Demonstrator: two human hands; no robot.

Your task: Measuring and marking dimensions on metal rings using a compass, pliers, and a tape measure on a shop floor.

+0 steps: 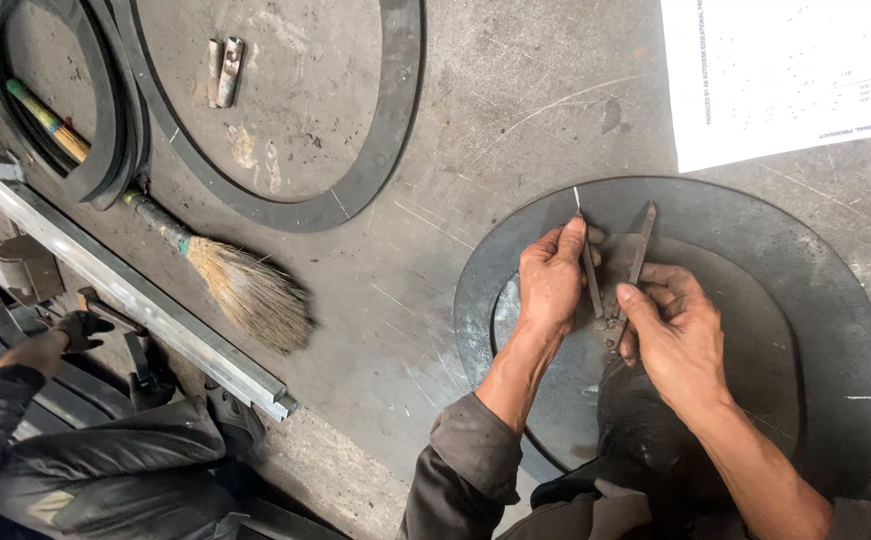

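Note:
A round dark rubber sheet (815, 300) lies flat on the concrete floor. A metal divider compass (637, 248) stands over it with its two legs spread, tips pointing away from me. My left hand (552, 275) pinches the left leg, forefinger stretched along it. My right hand (670, 335) grips the hinge end and the right leg. A scored circle line shows on the sheet inside its rim.
A large rubber ring (375, 150) and stacked rings (105, 120) lie at the upper left, with a straw brush (240, 290) and two small metal pieces (223, 70). A metal bar (145, 300) runs diagonally. White paper (785, 70) sits top right. Another person's gloved hand (75, 328) is at left.

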